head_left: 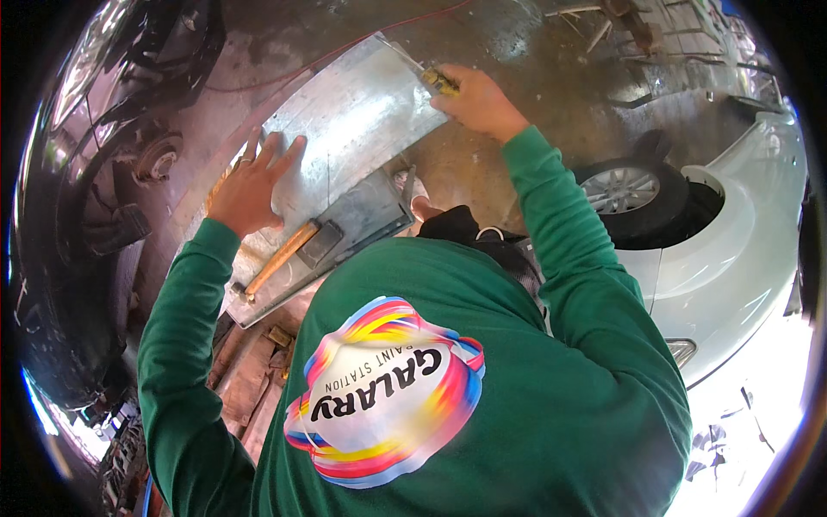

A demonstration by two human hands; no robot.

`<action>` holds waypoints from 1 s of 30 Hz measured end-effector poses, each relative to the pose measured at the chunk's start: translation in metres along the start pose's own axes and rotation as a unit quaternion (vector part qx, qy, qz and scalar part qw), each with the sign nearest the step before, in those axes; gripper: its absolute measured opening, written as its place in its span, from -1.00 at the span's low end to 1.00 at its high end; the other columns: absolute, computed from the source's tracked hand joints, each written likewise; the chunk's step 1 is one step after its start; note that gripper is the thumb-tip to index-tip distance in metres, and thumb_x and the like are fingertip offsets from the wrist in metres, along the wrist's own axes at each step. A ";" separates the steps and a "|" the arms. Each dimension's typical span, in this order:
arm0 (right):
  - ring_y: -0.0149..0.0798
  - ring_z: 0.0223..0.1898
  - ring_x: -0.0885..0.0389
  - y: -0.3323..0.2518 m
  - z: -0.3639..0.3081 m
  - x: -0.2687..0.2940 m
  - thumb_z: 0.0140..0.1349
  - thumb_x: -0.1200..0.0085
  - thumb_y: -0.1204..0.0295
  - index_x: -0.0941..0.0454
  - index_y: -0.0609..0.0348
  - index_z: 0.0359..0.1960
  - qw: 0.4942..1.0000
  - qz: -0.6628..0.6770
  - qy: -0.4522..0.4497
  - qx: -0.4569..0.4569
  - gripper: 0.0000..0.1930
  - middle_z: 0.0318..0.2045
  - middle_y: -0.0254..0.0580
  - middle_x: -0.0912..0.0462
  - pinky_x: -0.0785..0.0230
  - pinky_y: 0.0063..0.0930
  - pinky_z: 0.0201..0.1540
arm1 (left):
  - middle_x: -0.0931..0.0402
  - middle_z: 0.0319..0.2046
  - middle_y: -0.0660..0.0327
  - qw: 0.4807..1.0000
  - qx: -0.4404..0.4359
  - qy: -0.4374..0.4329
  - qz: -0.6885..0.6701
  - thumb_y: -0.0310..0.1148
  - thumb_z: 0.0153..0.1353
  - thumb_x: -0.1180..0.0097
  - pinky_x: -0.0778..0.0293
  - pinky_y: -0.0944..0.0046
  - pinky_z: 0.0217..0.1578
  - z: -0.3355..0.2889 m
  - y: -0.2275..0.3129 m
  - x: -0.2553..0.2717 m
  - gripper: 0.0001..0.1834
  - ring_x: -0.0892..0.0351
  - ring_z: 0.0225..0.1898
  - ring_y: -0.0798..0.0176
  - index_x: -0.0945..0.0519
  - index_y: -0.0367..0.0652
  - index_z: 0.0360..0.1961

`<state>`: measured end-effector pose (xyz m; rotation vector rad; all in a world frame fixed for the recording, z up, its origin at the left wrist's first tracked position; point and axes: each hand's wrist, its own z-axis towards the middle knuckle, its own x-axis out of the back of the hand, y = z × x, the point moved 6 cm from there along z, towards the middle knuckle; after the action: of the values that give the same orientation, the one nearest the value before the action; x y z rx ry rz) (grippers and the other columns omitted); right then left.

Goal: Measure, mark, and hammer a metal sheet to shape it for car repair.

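Note:
A bare sheet of metal (353,108) lies under both my hands. My left hand (250,185) presses flat on its left part, fingers spread. At the sheet's far right corner my right hand (481,102) is closed around the yellow and black handle of a screwdriver (440,82). The thin shaft points away to the left, along the sheet's far right edge. Nearer to me, a hammer (282,257) with a wooden handle lies on a grey metal piece (370,207), with a small dark block (320,245) against it.
A white car body (732,250) with an exposed wheel (620,189) stands at the right. Dark car parts (77,233) fill the left side. A thin red hose (379,34) crosses the stained floor beyond the sheet. Wooden pieces (250,370) lie below the metal.

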<state>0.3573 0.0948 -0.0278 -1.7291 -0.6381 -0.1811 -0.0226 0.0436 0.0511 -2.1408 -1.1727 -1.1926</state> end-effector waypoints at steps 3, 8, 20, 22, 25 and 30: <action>0.21 0.26 -0.75 0.006 0.004 -0.001 0.31 -0.46 0.28 -0.65 0.34 0.38 1.000 -0.024 0.006 0.008 -0.36 0.24 0.30 -0.76 -0.53 -0.10 0.36 | -0.13 0.72 -0.09 1.000 0.000 -0.002 0.000 -0.37 -0.42 -0.80 -0.23 -0.25 0.69 0.001 -0.001 0.000 0.74 0.03 0.76 -0.38 0.03 0.44 0.83; 0.26 0.26 -0.74 0.009 0.003 -0.001 0.30 -0.44 0.26 -0.65 0.32 0.37 0.998 -0.042 0.024 0.033 -0.36 0.23 0.29 -0.76 -0.53 -0.08 0.36 | -0.13 0.73 0.04 0.999 -0.031 0.017 0.032 -0.34 -0.39 -0.84 -0.21 -0.37 0.66 0.008 0.010 0.012 0.70 0.12 0.79 -0.32 -0.02 0.25 0.82; 0.20 0.07 -0.78 -0.002 -0.005 -0.007 0.30 -0.35 0.33 -0.68 0.23 0.31 0.996 -0.066 0.051 0.032 -0.46 0.03 0.22 -0.80 -0.59 -0.08 0.18 | -0.36 0.51 0.05 0.960 -0.229 -0.035 0.157 -0.23 -0.40 -0.86 -0.53 -0.22 0.47 0.052 0.070 0.032 0.71 -0.16 0.65 -0.28 -0.03 0.35 0.82; 0.21 0.07 -0.78 -0.003 -0.003 -0.004 0.28 -0.34 0.34 -0.68 0.22 0.31 0.998 -0.037 0.051 0.026 -0.46 0.04 0.22 -0.80 -0.59 -0.08 0.18 | -0.37 0.47 0.06 0.964 -0.213 -0.038 0.155 -0.29 -0.40 -0.85 -0.57 -0.19 0.44 0.054 0.074 0.041 0.69 -0.23 0.58 -0.25 -0.06 0.49 0.81; 0.28 0.06 -0.77 -0.005 -0.001 -0.003 0.25 -0.30 0.37 -0.72 0.20 0.24 0.997 -0.020 0.061 0.034 -0.50 0.02 0.25 -0.80 -0.59 0.00 0.18 | -0.32 0.51 0.06 0.962 -0.213 -0.019 0.168 -0.33 -0.41 -0.84 -0.59 -0.16 0.43 0.053 0.074 0.044 0.66 -0.19 0.60 -0.25 -0.11 0.55 0.78; 0.34 0.07 -0.75 -0.011 0.000 -0.014 0.23 -0.25 0.38 -0.73 0.18 0.17 0.995 0.022 0.075 0.060 -0.56 0.02 0.27 -0.79 -0.59 0.08 0.17 | -0.28 0.56 0.08 0.973 -0.201 -0.018 0.113 -0.35 -0.40 -0.84 -0.56 -0.19 0.46 0.045 0.061 0.037 0.61 -0.13 0.64 -0.23 -0.18 0.56 0.76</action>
<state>0.3403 0.0919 -0.0246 -1.5955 -0.4894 -0.2345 0.0598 0.0578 0.0601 -2.5163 -0.7158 -1.3814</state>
